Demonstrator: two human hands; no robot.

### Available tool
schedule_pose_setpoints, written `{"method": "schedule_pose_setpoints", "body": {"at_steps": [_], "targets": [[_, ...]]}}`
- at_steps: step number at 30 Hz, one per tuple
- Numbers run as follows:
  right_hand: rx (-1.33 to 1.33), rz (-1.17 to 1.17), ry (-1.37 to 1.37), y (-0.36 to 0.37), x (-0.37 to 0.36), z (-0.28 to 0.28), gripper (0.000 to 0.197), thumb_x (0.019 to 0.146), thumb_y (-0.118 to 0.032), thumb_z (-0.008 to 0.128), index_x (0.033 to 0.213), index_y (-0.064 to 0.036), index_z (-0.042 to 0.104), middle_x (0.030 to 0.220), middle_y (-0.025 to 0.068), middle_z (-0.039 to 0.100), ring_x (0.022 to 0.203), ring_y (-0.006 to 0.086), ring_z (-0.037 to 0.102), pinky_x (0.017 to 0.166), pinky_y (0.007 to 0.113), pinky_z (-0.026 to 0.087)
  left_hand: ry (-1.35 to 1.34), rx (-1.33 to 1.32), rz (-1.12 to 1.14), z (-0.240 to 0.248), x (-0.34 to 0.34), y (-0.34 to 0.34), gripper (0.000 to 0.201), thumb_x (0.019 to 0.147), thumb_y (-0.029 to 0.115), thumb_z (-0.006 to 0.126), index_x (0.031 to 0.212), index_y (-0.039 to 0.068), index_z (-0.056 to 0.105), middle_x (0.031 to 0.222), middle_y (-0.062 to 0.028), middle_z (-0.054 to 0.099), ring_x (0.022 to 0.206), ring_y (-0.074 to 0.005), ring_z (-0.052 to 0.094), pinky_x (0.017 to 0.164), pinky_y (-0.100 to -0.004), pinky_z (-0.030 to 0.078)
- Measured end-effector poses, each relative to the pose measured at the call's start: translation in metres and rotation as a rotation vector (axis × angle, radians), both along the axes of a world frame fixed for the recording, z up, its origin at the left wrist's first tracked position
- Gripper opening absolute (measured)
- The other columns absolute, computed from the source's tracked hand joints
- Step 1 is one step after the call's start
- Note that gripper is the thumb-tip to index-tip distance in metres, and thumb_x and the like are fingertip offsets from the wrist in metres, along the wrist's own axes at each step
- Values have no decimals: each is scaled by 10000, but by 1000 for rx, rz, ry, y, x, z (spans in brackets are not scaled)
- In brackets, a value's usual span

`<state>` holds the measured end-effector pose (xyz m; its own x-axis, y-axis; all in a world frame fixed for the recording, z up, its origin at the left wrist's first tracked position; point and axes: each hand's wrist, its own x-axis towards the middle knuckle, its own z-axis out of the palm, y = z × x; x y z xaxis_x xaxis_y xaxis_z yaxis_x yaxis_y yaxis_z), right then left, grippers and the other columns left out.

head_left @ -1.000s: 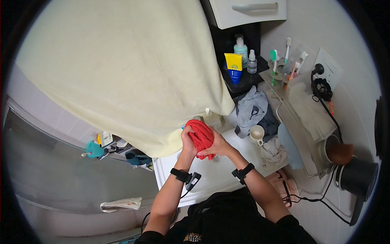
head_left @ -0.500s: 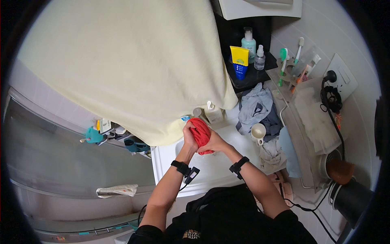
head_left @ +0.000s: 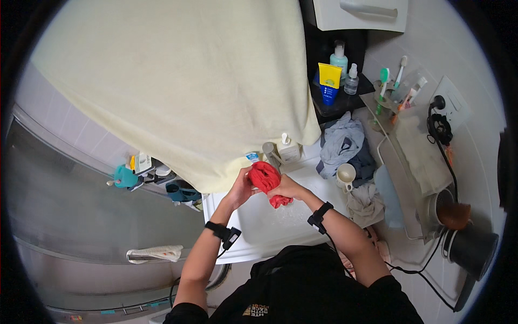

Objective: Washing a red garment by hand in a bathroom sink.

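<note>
Over the white sink (head_left: 256,227), a bunched red cloth (head_left: 264,176) is between my two hands. My left hand (head_left: 240,188) grips its left side, thumb and fingers curled round it. From the right, my right hand (head_left: 288,188) is closed on the lower part, and a crumpled end hangs out below that hand. Just beyond the cloth stands the faucet (head_left: 270,153), with a white pump bottle (head_left: 288,150) beside it. A small blue-and-white packet or tube (head_left: 252,156) lies next to the cloth at the sink's back edge.
Right of the basin lie grey and dark blue clothes (head_left: 344,141) and a white cup (head_left: 346,174). A yellow-and-blue tube (head_left: 329,83) and bottles stand on a black shelf. Toothbrushes (head_left: 400,71) sit in a wall rack. A cream cloth (head_left: 178,81) hangs across the back.
My hands have moved apart slightly on the red cloth, with the right hand lower on it. More of the cloth shows between them, and one end now droops below.
</note>
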<state>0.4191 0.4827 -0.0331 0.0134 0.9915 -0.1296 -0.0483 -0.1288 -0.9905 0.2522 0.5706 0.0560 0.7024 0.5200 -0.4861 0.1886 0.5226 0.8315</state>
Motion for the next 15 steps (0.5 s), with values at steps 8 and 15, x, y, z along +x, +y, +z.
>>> {"method": "schedule_pose_setpoints", "body": {"at_steps": [8, 15], "targets": [[-157, 89, 167, -18, 0, 53, 426, 669, -141, 739, 1038, -9, 571, 793, 58, 617, 651, 133, 608, 557, 290, 499, 315, 1149, -121, 31, -68, 13, 1062, 625, 232, 864, 1485, 59, 266, 1381, -206, 405, 1233, -351, 446, 1060, -434, 380], [-414, 366, 473, -10, -35, 60, 334, 743, -217, 759, 976, -69, 572, 787, 41, 621, 616, 144, 606, 531, 278, 503, -7, 1925, -621, 15, -49, 13, 855, 627, 150, 824, 1387, 163, 431, 1488, -239, 267, 1333, -444, 338, 1057, -462, 416]]}}
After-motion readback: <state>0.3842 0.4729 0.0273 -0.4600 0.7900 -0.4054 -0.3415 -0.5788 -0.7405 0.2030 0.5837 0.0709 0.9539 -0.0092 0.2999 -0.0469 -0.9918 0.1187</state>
